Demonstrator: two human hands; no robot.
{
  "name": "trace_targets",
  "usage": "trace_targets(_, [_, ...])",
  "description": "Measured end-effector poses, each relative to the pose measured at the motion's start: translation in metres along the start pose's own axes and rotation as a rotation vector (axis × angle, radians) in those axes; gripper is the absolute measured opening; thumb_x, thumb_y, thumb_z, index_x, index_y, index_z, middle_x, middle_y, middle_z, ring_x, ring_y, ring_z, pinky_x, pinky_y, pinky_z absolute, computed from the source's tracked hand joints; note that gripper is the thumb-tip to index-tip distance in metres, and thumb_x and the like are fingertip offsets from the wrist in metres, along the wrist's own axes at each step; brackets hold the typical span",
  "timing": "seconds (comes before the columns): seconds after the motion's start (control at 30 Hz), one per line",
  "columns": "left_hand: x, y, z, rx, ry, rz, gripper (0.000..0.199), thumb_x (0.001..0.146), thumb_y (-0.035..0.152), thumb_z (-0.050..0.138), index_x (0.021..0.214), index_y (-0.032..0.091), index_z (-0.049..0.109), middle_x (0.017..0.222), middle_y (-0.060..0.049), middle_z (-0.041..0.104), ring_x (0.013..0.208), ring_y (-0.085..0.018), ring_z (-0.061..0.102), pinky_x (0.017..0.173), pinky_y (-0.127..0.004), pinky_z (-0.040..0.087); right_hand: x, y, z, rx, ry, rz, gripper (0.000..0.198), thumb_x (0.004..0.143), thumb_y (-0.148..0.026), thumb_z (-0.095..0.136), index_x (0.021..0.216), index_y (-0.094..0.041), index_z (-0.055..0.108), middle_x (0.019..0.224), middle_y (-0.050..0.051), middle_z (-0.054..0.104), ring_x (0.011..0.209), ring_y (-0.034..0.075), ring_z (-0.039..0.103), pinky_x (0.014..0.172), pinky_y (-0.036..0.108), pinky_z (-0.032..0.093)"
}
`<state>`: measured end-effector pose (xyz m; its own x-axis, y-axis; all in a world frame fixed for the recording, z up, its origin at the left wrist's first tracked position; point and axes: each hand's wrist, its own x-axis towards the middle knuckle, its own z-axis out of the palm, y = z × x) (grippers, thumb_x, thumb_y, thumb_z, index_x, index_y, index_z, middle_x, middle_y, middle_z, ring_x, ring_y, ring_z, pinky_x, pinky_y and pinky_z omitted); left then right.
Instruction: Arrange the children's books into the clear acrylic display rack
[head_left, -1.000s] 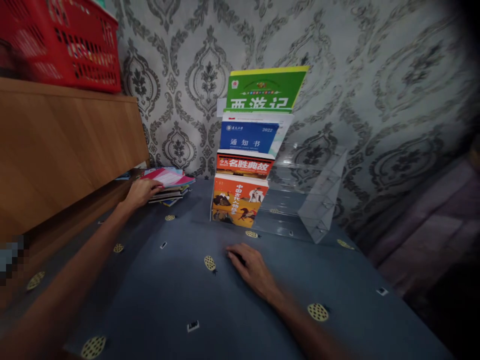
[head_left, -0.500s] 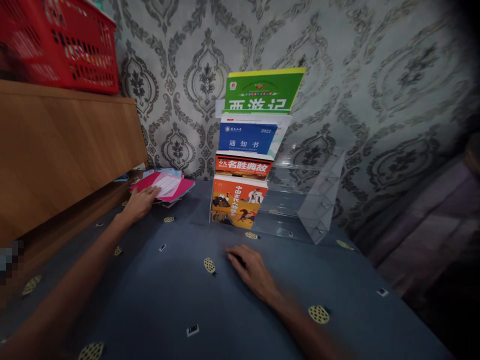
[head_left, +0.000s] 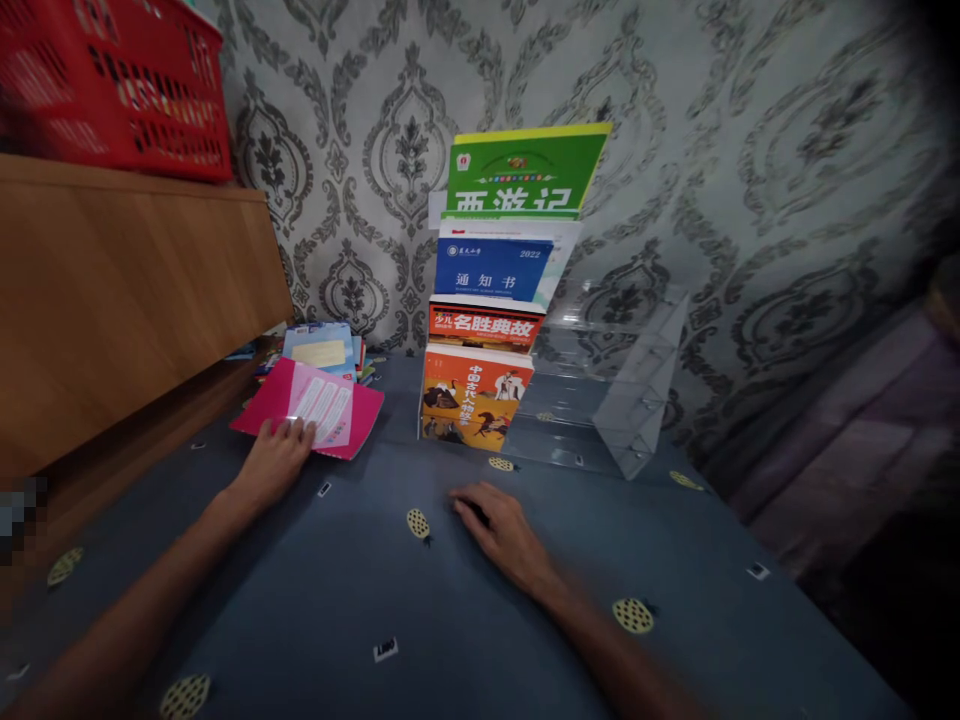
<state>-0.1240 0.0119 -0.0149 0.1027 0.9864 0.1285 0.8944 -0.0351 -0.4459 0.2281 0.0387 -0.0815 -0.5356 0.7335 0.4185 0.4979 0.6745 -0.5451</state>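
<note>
My left hand (head_left: 276, 455) is at the near edge of a pink booklet (head_left: 356, 400), its fingers over the top cover and its thumb hidden from sight. White and pale pink printed panels show on that booklet. Just behind it lies a stack of books (head_left: 319, 348) with a light-blue cover on top. My right hand (head_left: 499, 530) rests on the dark cloth, holding nothing, with its fingers loosely bent and the thumb apart from them. Beyond that hand stands a clear tiered rack (head_left: 637, 400); its left side bears an orange book (head_left: 478, 395), a blue booklet (head_left: 491, 270) and a green book (head_left: 525, 170).
A dark blue-grey cloth (head_left: 360, 570) with pineapple prints covers the surface. At the left stands a wooden cabinet (head_left: 135, 300) with a red basket (head_left: 150, 100) on top. Patterned wallpaper (head_left: 360, 150) rises behind, and pale fabric (head_left: 810, 440) hangs at the right.
My left hand has drawn the pink booklet off the stack toward me, uncovering the light-blue book. My right hand has stayed in about the same place.
</note>
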Motion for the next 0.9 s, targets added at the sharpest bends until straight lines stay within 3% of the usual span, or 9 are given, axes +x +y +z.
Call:
trace_targets(0.13, [-0.02,0.013,0.009,-0.069,-0.095,0.022,0.055,0.093,-0.002,0.034,0.142,0.011,0.055,0.14,-0.023,0.061,0.123,-0.032,0.064,0.099,-0.045,0.052,0.001,-0.001,0.0,-0.017,0.003,-0.005,0.025,0.101,-0.025,0.048,0.107,-0.02,0.071,0.096,0.008,0.075,0.091,0.023,0.071,0.085,0.036,0.057])
trace_targets(0.23, [-0.031,0.022,0.007,-0.089,-0.093,0.024,0.056,0.093,-0.003,0.034,0.141,0.012,0.057,0.138,-0.023,0.062,0.122,-0.033,0.065,0.096,-0.045,0.054,0.001,-0.003,-0.001,-0.013,0.0,-0.003,0.025,0.101,-0.025,0.048,0.107,-0.02,0.071,0.096,0.008,0.075,0.091,0.022,0.071,0.084,0.036,0.057])
trace_targets(0.47, [-0.054,0.055,-0.026,-0.02,-0.177,0.098,0.057,0.087,-0.009,0.034,0.138,0.002,0.058,0.123,-0.027,0.068,0.105,-0.034,0.072,0.077,-0.041,0.061,0.002,-0.005,-0.001,-0.029,0.006,-0.022,0.022,0.101,-0.022,0.049,0.107,-0.021,0.071,0.095,0.007,0.076,0.089,0.022,0.07,0.081,0.035,0.056])
trace_targets(0.77, [-0.075,0.113,-0.055,0.0,-0.103,0.402,0.051,0.085,-0.007,0.045,0.134,0.0,0.061,0.108,-0.024,0.073,0.094,-0.031,0.073,0.065,-0.033,0.059,0.001,-0.016,-0.008,0.038,0.205,-0.109,0.022,0.102,-0.028,0.048,0.11,-0.021,0.067,0.1,0.009,0.074,0.096,0.023,0.068,0.088,0.04,0.056])
trace_targets(0.9, [-0.079,0.144,-0.06,-0.042,0.007,0.529,0.043,0.091,0.005,0.055,0.133,0.003,0.061,0.107,-0.022,0.072,0.095,-0.03,0.07,0.065,-0.034,0.058,0.0,-0.022,-0.012,0.05,0.181,-0.211,0.02,0.101,-0.026,0.05,0.108,-0.019,0.067,0.102,0.01,0.075,0.098,0.024,0.068,0.094,0.043,0.054])
